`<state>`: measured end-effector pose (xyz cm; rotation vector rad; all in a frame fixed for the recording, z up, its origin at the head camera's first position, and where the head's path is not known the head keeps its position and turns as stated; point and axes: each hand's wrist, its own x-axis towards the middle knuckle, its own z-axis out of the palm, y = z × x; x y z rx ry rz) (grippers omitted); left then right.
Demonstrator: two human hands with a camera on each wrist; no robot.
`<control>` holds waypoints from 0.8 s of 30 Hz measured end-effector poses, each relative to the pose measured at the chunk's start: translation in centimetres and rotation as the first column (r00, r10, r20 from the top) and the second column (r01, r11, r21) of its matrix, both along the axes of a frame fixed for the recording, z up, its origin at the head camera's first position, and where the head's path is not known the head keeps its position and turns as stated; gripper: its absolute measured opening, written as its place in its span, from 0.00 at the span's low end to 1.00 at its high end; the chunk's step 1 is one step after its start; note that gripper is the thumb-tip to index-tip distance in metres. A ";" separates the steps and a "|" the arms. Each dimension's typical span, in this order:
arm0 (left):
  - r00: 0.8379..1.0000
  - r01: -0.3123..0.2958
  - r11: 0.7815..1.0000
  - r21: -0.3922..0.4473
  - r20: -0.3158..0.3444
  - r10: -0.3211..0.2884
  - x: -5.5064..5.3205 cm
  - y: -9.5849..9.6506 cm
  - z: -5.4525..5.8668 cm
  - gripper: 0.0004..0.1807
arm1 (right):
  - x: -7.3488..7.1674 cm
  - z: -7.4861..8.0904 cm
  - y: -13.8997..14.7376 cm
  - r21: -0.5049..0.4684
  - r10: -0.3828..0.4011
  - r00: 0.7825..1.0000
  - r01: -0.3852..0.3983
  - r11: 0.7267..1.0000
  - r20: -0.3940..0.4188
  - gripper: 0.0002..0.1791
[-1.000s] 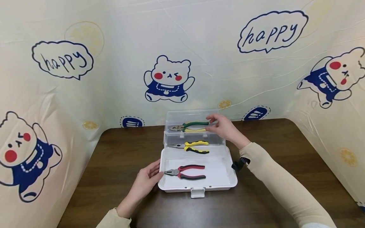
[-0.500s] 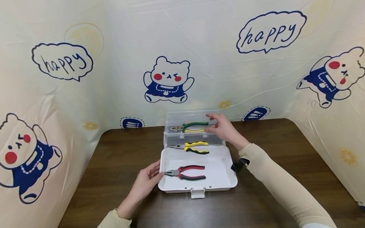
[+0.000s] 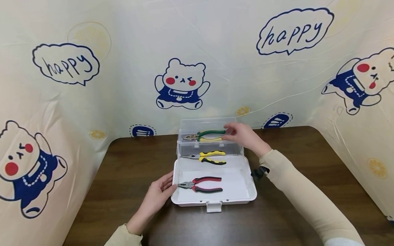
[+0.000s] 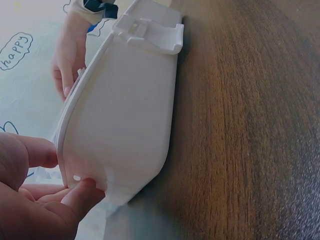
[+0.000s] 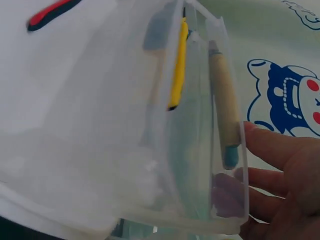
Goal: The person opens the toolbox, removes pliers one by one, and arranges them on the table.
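A white toolbox (image 3: pixel 234 197) stands unfolded, with clear trays raised in steps behind its base. My left hand (image 3: pixel 158 194) grips the base's left side; in the left wrist view, thumb and fingers (image 4: pixel 84 197) pinch its corner. My right hand (image 3: pixel 244 136) holds the right end of the upper clear tray (image 5: pixel 246 185), some fingers showing through the plastic. In that tray lie green-and-yellow pliers (image 3: pixel 210 132). Yellow-and-black long-nose pliers (image 3: pixel 212 160) lie in the lower clear tray (image 3: pixel 237 149). Red-and-black pliers (image 3: pixel 207 189) rest in the white base, jaws pointing left.
The box stands on a dark wooden table (image 3: pixel 129 164). A white latch (image 3: pixel 213 206) juts from its front. Behind and beside the table hangs a cloth (image 3: pixel 132 85) printed with bears, close to the raised trays.
The head view has shifted by a few pixels. Both hands keep their hold on the box and tray, and the pliers lie where they were.
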<state>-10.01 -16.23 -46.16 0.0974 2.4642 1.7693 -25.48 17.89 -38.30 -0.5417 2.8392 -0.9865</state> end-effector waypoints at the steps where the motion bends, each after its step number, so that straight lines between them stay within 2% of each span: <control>1: 1.000 -0.001 1.000 0.001 0.002 0.001 0.0 0.0 0.0 0.28 | -0.1 0.2 -0.1 0.014 0.014 1.000 -0.014 1.000 -0.002 0.28; 7: 1.000 -0.003 1.000 0.008 0.012 0.003 -0.1 -0.1 0.0 0.27 | -0.5 0.6 -0.6 0.035 0.063 0.997 -0.065 0.997 0.040 0.26; 11: 1.000 -0.003 1.000 0.016 0.006 0.003 -0.1 -0.1 -0.1 0.27 | -0.7 0.7 -0.8 0.008 0.038 0.995 -0.039 0.999 0.088 0.26; 15: 1.000 -0.003 1.000 0.023 0.004 0.003 -0.1 -0.1 -0.1 0.27 | -0.8 0.4 -0.5 -0.009 0.058 0.995 -0.058 0.998 0.085 0.25; 19: 1.000 -0.002 1.000 0.011 0.007 0.002 0.0 -0.1 0.1 0.27 | -1.0 0.3 -0.1 -0.002 0.114 0.992 -0.114 0.994 0.056 0.23; 24: 1.000 0.001 1.000 0.013 0.009 -0.001 0.0 -0.1 0.1 0.27 | -1.0 0.0 -0.1 -0.014 0.107 0.993 -0.107 0.994 0.043 0.25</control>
